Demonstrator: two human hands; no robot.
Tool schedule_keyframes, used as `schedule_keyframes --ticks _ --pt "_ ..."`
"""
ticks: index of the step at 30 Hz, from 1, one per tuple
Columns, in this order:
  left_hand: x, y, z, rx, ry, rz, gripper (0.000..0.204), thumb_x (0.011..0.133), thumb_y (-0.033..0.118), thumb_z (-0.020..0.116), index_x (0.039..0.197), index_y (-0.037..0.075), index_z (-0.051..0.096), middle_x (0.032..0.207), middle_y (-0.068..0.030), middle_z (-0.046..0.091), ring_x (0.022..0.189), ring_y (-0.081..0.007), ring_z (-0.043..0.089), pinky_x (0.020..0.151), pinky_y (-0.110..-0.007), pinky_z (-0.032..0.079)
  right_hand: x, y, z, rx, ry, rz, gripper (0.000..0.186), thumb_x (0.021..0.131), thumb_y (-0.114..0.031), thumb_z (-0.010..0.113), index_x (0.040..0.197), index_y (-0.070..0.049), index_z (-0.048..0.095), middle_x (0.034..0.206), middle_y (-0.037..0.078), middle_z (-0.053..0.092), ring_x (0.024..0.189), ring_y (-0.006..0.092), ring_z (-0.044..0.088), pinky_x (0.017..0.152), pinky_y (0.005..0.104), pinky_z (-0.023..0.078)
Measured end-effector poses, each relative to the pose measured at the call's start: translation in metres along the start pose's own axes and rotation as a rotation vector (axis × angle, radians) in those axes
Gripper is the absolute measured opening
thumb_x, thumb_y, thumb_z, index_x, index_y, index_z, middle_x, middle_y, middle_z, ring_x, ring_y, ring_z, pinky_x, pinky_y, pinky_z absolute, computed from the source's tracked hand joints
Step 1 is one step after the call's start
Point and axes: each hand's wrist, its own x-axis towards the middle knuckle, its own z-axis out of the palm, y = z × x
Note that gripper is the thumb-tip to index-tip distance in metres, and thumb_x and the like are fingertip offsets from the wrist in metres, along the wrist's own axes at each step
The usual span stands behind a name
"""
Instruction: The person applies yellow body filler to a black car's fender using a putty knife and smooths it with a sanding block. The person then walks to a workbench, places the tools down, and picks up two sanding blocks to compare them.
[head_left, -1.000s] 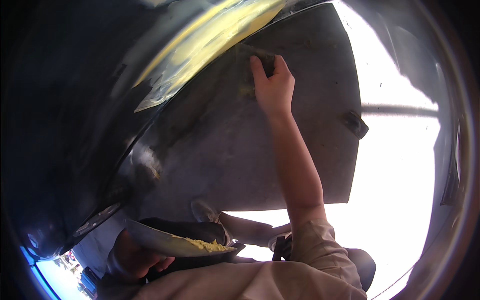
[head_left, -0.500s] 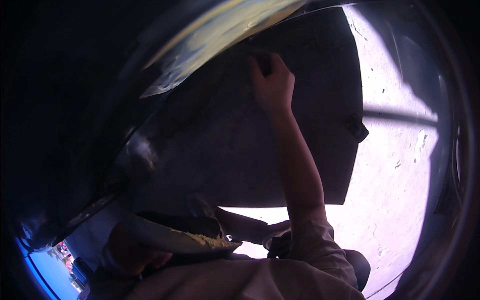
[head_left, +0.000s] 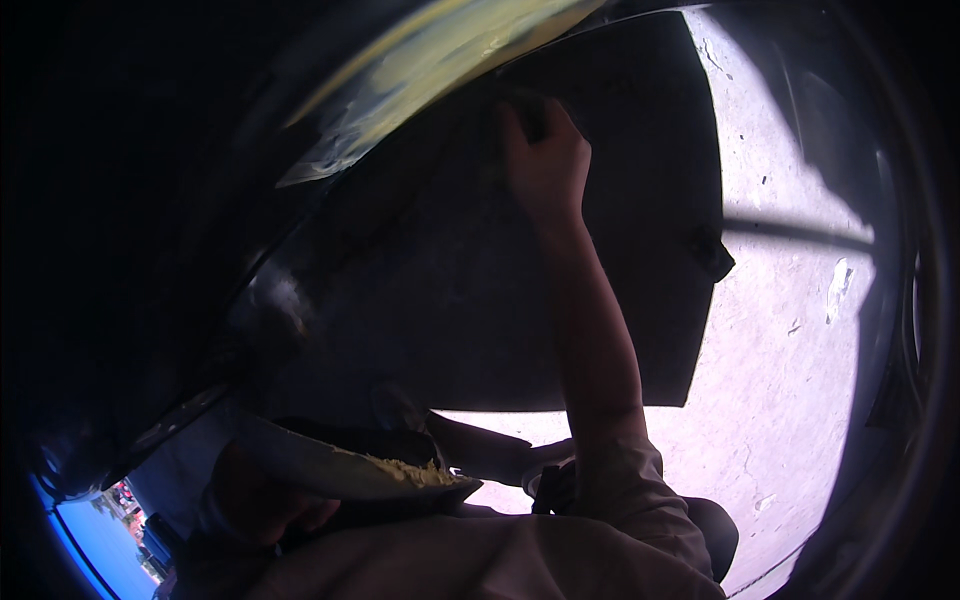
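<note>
My right hand [head_left: 550, 160] reaches up along the underside of the dark curved body panel, its fingers closed round a thin spreader [head_left: 525, 105] that is hard to make out in shadow. Just above and left of it runs a long smeared band of pale yellow filler [head_left: 430, 60] on the bodywork. Low at the left, my left hand [head_left: 265, 500] grips a flat scraper plate [head_left: 310, 450] from underneath, with a lumpy heap of yellow paste [head_left: 410, 470] along its edge.
A large dark flat sheet or shaded surface [head_left: 640, 300] lies behind my right arm. Sunlit pale ground [head_left: 780, 350] shows at the right, crossed by a shadow. Dark bodywork [head_left: 130, 250] fills the left, with blue sky at the lower-left rim.
The view has become much darker than a second ago and shifted slightly. My right hand has moved a little upward with the spreader; my left hand still holds the plate.
</note>
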Motion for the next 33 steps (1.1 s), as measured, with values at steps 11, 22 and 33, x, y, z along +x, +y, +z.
schedule_keyframes --ticks 11,22,33 --pt "0.004 -0.009 -0.007 -0.065 -0.091 0.065 0.02 0.095 0.006 0.064 0.112 -0.005 0.061 0.068 -0.0103 0.061 0.05 -0.0147 0.054 0.045 -0.029 0.041 0.0 0.009 0.001 0.035 0.058 -0.025 0.025 0.09 -0.024 0.074 0.102 -0.002 0.07 0.091 0.018 0.074 0.086 0.0318 0.075 0.075 0.0375 0.058" --pt "0.001 -0.014 -0.013 -0.052 -0.116 0.078 0.023 0.099 0.015 0.064 0.113 -0.002 0.059 0.069 -0.0087 0.06 0.052 -0.0151 0.054 0.046 -0.029 0.04 -0.001 0.006 -0.001 -0.007 0.044 -0.033 0.024 0.09 -0.023 0.073 0.101 -0.002 0.071 0.09 0.017 0.074 0.085 0.0319 0.075 0.075 0.0371 0.058" --pt "0.001 -0.018 -0.012 -0.068 -0.071 0.065 0.022 0.098 0.014 0.065 0.113 -0.001 0.06 0.072 -0.0104 0.062 0.053 -0.017 0.055 0.047 -0.029 0.042 -0.003 0.012 0.001 -0.028 0.036 -0.095 0.023 0.09 -0.023 0.074 0.099 -0.002 0.071 0.092 0.016 0.073 0.085 0.0315 0.074 0.073 0.0383 0.057"
